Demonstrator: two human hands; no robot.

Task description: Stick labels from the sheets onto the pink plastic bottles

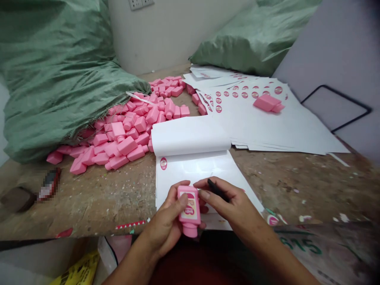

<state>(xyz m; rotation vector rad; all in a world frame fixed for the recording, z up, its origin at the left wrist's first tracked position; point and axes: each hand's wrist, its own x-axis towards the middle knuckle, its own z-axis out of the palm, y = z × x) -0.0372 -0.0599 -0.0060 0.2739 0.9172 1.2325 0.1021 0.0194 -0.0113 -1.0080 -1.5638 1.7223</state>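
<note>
My left hand (172, 217) is closed round a small pink bottle (194, 219), its neck pointing down toward me. An oval label reading "BABY" is on the bottle's front, and my left thumb presses on it. Close beside the bottle's right edge is my right hand (224, 200), its fingers curled round a slim black stick-like tool (216, 189) whose tip is hidden. Beneath both hands lies a white label sheet (192, 168), its far end rolled over, with one oval sticker (163, 163) at its left.
Many pink bottles (127, 146) spill from a green woven sack (65, 79) at left. Stacked label sheets (282, 130) lie at right with another pink bottle (268, 103) on top. A second sack (246, 43) stands behind. A black wire frame (352, 114) is at far right.
</note>
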